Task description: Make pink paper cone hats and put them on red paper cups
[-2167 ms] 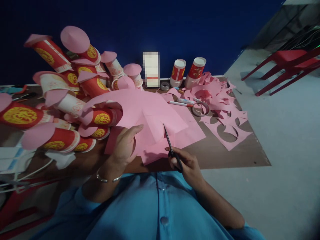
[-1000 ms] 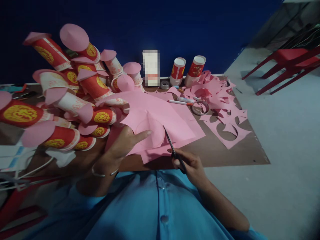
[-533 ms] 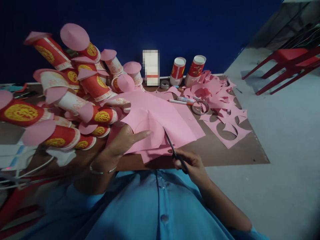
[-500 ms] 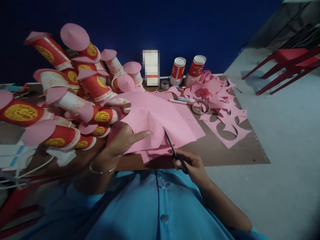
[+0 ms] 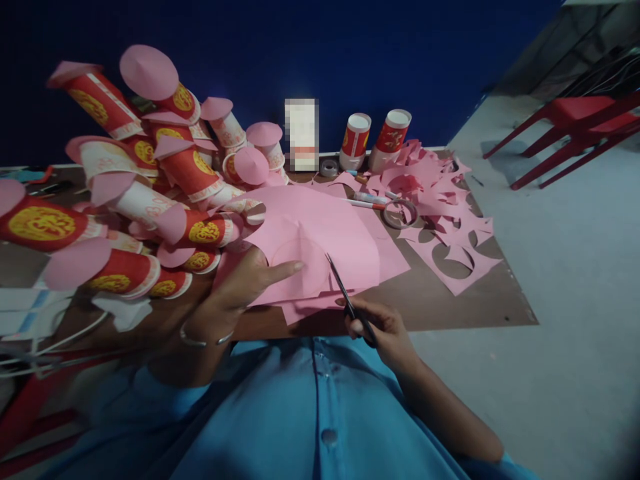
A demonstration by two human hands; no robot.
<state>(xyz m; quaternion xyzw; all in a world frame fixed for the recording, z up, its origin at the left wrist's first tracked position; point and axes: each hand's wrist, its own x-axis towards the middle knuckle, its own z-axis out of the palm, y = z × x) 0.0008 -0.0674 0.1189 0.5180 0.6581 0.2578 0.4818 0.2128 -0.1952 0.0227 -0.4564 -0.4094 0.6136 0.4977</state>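
While my right hand (image 5: 384, 323) has its fingers wrapped round the handles of the black scissors (image 5: 346, 293), I can't tell how far the blades are parted. Left hand (image 5: 245, 277): thumb on top of the pink sheet (image 5: 333, 220), pointing to 3 o'clock, other fingers mostly hidden.

Risk, my judgement: sheet is limp, so it could buckle and send the blades off the faint circle; more pink paper underneath could get nicked if the tips dip.

Sheet lies at 10 to 11 o'clock from the scissor grip, 2 o'clock from the left. Farther out: marker (image 5: 373, 205) and tape ring (image 5: 400, 227) near 12, scraps (image 5: 430, 183) at 1, two upright cups (image 5: 357, 137) (image 5: 393, 138) behind.
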